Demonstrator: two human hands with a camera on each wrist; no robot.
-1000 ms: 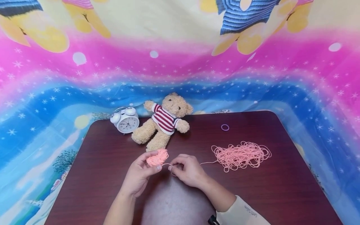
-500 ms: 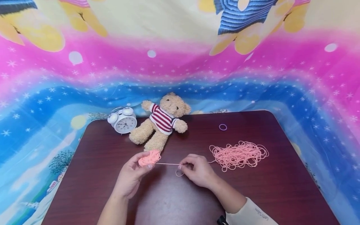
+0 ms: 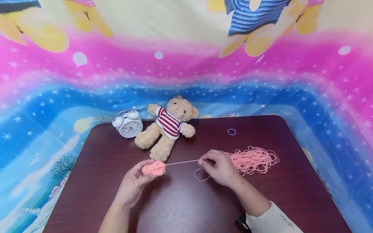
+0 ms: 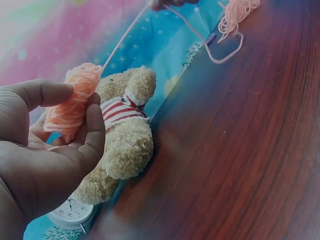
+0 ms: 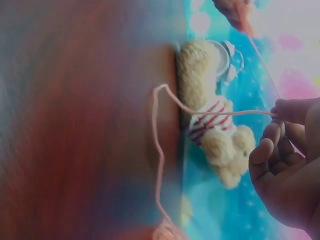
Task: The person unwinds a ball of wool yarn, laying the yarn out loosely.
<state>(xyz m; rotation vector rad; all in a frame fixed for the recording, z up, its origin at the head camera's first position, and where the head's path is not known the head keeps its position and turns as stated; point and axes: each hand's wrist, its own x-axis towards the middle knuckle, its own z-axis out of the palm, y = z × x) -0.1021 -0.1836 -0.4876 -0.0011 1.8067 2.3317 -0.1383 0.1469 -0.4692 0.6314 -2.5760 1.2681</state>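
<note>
My left hand (image 3: 129, 187) holds a small wound bundle of pink yarn (image 3: 154, 168) between thumb and fingers, above the table; the left wrist view shows the same yarn bundle (image 4: 75, 105) gripped from both sides. From it a taut yarn strand (image 3: 183, 162) runs to my right hand (image 3: 220, 168), whose thumb and forefinger pinch it. Below the right fingers the strand hangs in a loose loop (image 5: 160, 150), seen in the right wrist view, and leads toward a loose yarn pile (image 3: 254, 160). The right hand partly hides the pile's left end.
A teddy bear (image 3: 169, 124) in a striped shirt lies at the table's back, beside a white alarm clock (image 3: 130, 127). A purple ring-shaped band (image 3: 231, 132) lies behind the yarn pile. The dark table (image 3: 175, 207) meets a patterned cloth (image 3: 186, 74) at its back edge.
My right hand has moved right, away from the left hand, drawing the strand between them longer and tight. The left hand has shifted slightly left with the bundle, which has turned.
</note>
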